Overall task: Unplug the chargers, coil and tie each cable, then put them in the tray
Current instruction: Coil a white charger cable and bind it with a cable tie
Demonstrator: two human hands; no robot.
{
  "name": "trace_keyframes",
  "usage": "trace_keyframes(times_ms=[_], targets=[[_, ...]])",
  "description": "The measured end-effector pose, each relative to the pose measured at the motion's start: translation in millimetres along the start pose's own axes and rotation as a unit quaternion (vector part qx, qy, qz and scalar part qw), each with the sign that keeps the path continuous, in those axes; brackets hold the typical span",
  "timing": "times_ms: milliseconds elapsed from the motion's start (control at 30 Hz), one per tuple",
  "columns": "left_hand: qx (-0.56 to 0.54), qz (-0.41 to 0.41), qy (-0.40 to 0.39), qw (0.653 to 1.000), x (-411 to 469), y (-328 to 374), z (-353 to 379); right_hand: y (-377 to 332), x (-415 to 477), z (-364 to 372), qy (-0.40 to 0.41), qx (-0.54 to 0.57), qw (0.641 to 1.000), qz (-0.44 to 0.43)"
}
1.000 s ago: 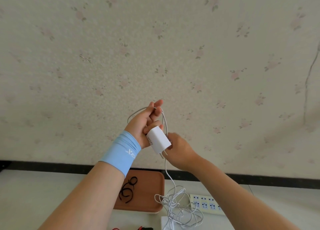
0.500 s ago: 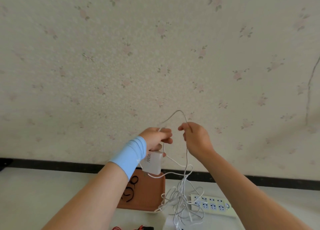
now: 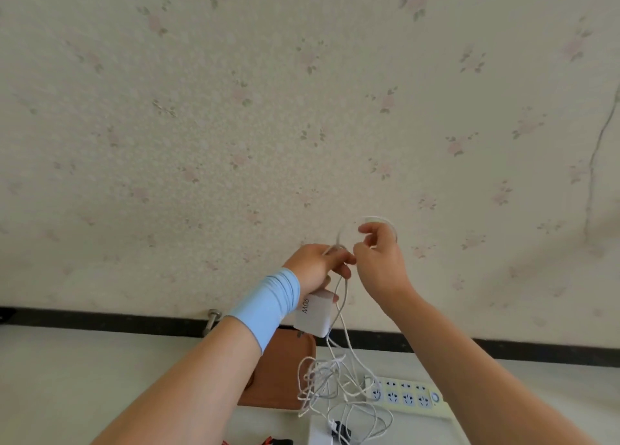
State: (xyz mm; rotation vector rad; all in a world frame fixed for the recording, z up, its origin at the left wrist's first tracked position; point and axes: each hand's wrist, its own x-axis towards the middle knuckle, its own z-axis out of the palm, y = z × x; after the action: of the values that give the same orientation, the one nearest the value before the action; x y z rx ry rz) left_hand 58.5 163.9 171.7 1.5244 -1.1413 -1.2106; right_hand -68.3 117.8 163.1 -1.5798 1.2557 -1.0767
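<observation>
Left hand (image 3: 315, 267), raised before the wall, is gripping the white charger (image 3: 313, 317) and gathered loops. Right hand (image 3: 379, 263) is pinching another loop. Slack cable (image 3: 322, 377) is lying tangled between tray (image 3: 278, 377) and power strip (image 3: 406, 394). Drawn upward, knots could snag, spilling the coil.

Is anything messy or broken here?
Yes. The white cable lies in a tangled heap on the table, between the brown tray and the power strip, not yet coiled. On the wall at the right runs a thin dark line, maybe a crack.
</observation>
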Motion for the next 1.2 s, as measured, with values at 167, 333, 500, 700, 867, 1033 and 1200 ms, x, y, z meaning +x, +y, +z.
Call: trace_keyframes(times_ms=[167, 333, 500, 700, 867, 1033, 1200], targets=[[-0.223, 0.016, 0.021, 0.974, -1, 9, -17, 15, -7, 5, -0.25, -0.119, 0.958, 0.068], [-0.367, 0.018, -0.03, 0.93, -5, 13, -32, 25, -9, 8, -0.341, -0.176, 0.922, 0.052], [-0.456, 0.051, -0.011, 0.888, -9, 20, -43, 28, -4, -1, -0.389, -0.27, 0.872, 0.122], [-0.386, 0.04, 0.078, 0.918, -7, 18, -48, 31, 6, 1, -0.286, -0.339, 0.892, 0.088], [-0.186, -0.009, 0.12, 0.975, 0, 5, -42, 30, 12, 1, -0.078, -0.284, 0.955, 0.036], [-0.132, -0.047, 0.085, 0.986, 1, 4, -29, 18, 9, -3, 0.045, -0.178, 0.983, -0.009], [-0.068, -0.02, 0.037, 0.997, -1, 5, -25, 17, 11, -7, 0.018, -0.18, 0.983, 0.031]])
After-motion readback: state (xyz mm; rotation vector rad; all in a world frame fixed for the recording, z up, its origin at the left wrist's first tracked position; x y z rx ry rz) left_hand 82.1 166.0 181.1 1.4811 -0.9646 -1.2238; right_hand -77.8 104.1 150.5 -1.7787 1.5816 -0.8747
